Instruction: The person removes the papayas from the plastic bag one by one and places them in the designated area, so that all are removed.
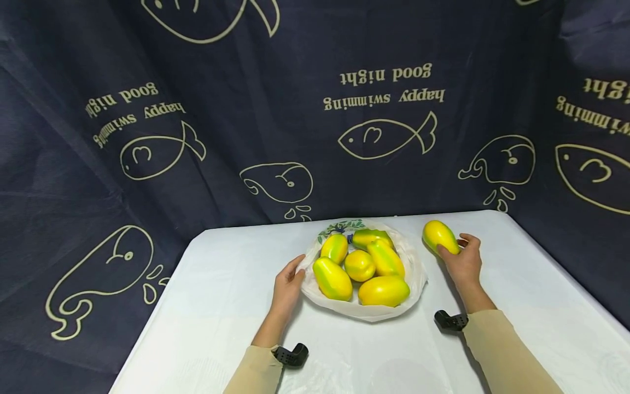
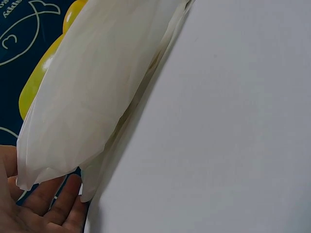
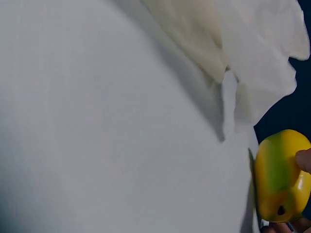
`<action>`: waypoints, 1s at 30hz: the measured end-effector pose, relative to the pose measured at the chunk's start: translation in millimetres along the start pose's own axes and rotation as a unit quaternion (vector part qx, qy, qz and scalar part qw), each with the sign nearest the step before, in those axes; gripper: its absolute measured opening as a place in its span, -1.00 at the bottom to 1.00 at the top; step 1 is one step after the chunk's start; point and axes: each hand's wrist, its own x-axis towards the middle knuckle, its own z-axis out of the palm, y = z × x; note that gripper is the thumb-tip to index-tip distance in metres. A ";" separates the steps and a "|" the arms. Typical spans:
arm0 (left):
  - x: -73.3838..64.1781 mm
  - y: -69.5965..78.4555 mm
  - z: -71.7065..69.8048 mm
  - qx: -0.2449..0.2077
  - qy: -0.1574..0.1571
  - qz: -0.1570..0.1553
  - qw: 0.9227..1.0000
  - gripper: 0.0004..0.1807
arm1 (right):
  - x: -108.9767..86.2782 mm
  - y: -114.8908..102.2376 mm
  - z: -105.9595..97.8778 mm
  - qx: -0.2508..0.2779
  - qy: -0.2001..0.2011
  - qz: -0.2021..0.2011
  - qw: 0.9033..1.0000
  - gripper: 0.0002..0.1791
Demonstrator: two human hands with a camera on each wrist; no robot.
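Observation:
A white plastic bag (image 1: 361, 313) stands on the table with its mouth spread wide and several yellow-green mangoes (image 1: 383, 290) inside. My left hand (image 1: 287, 287) holds the bag's left rim; the left wrist view has the film (image 2: 92, 92) between the thumb and the fingers (image 2: 63, 199). To the right of the bag, my right hand (image 1: 464, 264) grips a single mango (image 1: 439, 235), thumb on the near side. The right wrist view catches this mango (image 3: 279, 177) at its right edge, with the thumb (image 3: 304, 160) on its skin; most of that hand is out of frame.
A white sheet covers the table (image 1: 221, 306). Behind its far edge hangs a dark blue curtain (image 1: 275, 98) with fish drawings and upside-down lettering. Each wrist wears a black camera mount (image 1: 291, 355).

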 end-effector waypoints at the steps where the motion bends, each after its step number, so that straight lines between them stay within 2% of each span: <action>1: 0.0 0.0 0.2 0.000 0.000 -0.001 1.000 -0.56 | -0.1 -0.9 0.0 -0.008 -0.002 -0.004 1.000 -0.20; 7: 0.9 -0.9 0.1 -0.001 -0.004 0.005 1.000 -0.56 | -2.5 -5.8 0.6 -0.049 -0.022 -0.030 0.998 -0.17; 13: 1.4 -1.7 0.0 0.005 -0.004 0.006 1.000 -0.56 | -4.5 -7.4 0.4 -0.066 -0.032 -0.032 0.997 -0.14; 22: 1.1 -2.6 0.9 0.000 -0.003 0.002 1.000 -0.56 | -12.3 -11.4 -3.2 -0.059 0.013 -0.057 0.997 -0.21; 30: 0.8 -1.3 0.1 0.001 -0.005 0.007 1.000 -0.56 | -25.7 -32.1 -6.8 -0.003 0.040 -0.132 0.990 -0.34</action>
